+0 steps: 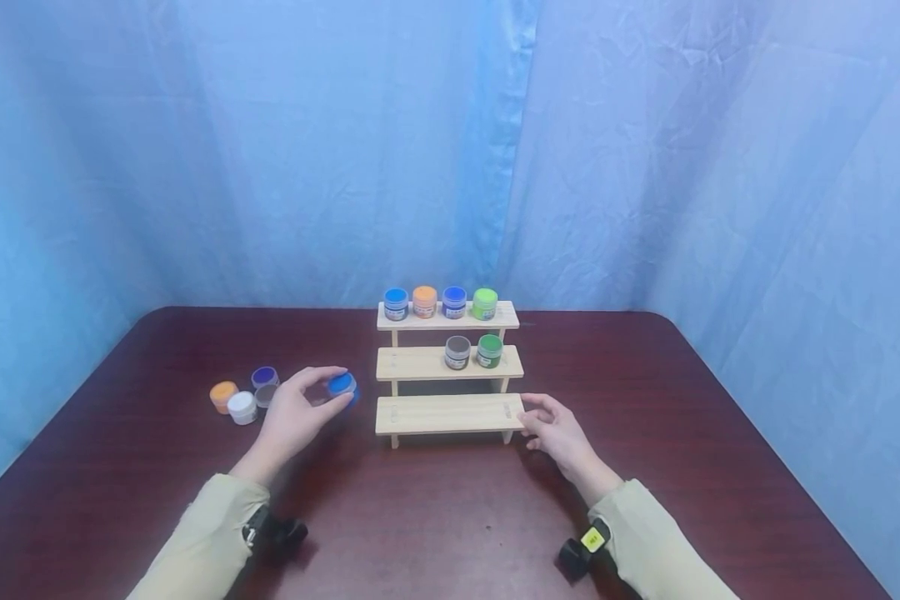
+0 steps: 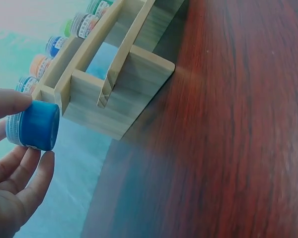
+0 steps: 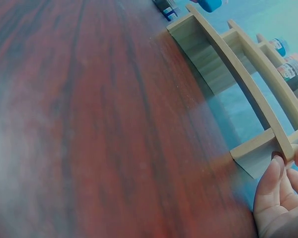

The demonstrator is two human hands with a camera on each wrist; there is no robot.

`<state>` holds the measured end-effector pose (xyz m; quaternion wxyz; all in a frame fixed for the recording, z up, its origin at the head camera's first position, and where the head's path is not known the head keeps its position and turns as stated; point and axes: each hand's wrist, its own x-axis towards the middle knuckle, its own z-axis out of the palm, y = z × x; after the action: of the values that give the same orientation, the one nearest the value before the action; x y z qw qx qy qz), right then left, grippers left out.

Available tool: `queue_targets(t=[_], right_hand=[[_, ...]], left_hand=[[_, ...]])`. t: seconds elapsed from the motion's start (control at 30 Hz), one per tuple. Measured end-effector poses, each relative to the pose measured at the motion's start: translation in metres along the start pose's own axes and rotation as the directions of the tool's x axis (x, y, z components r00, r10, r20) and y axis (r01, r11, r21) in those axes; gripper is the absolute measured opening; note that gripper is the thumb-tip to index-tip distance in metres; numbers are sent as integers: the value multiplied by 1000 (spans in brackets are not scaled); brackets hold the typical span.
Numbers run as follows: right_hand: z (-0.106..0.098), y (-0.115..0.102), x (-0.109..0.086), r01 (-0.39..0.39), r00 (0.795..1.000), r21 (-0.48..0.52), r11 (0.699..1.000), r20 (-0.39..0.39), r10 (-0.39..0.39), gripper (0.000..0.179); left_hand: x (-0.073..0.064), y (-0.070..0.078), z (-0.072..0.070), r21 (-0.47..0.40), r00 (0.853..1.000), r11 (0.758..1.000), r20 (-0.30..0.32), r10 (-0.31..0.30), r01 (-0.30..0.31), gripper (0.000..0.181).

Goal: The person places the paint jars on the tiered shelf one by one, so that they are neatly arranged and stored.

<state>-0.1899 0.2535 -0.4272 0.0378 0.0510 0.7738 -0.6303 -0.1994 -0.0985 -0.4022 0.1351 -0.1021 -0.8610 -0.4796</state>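
The left hand [image 1: 296,412] pinches a blue jar [image 1: 342,385] left of the frame's centre, near the wooden rack [image 1: 416,363]. From where I stand, the right hand [image 1: 564,432], lower right of centre, grips the end of the lowest shelf [image 1: 446,413]. Six jars [image 1: 454,303] stand higher on the rack; four jars [image 1: 242,407] cluster at the frame's left.

A stand [image 1: 450,422] sits on the table [image 1: 435,517], a curtain [image 1: 345,150] beyond. Four jars [image 1: 424,303] line its far tier [image 1: 508,316]; two jars [image 1: 457,353] stand rightward on the middle tier [image 1: 412,363]. Left lies a jar cluster [image 1: 242,408]; between, the left hand [image 1: 296,417] holds another jar [image 1: 342,385]. The right hand [image 1: 562,433] grips the near tier's [image 1: 435,412] right end.
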Motion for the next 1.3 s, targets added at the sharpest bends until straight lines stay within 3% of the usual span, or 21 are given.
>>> queue_targets(t=[0.33,0.83,1.3], right_hand=[[0,0,0,10,1000,-11,1000,-2,-10,40],[1,1,0,13,1000,-20,1000,-10,-13,39],[0,1,1,7,1000,-20,1000,-11,-7,40]], left_hand=[[2,6,7,-89,999,996,-44,0,-4,40],[19,29,26,-210,999,977,-43,20,-28,38],[32,50,48,-211,998,976,-12,58,-59,38]])
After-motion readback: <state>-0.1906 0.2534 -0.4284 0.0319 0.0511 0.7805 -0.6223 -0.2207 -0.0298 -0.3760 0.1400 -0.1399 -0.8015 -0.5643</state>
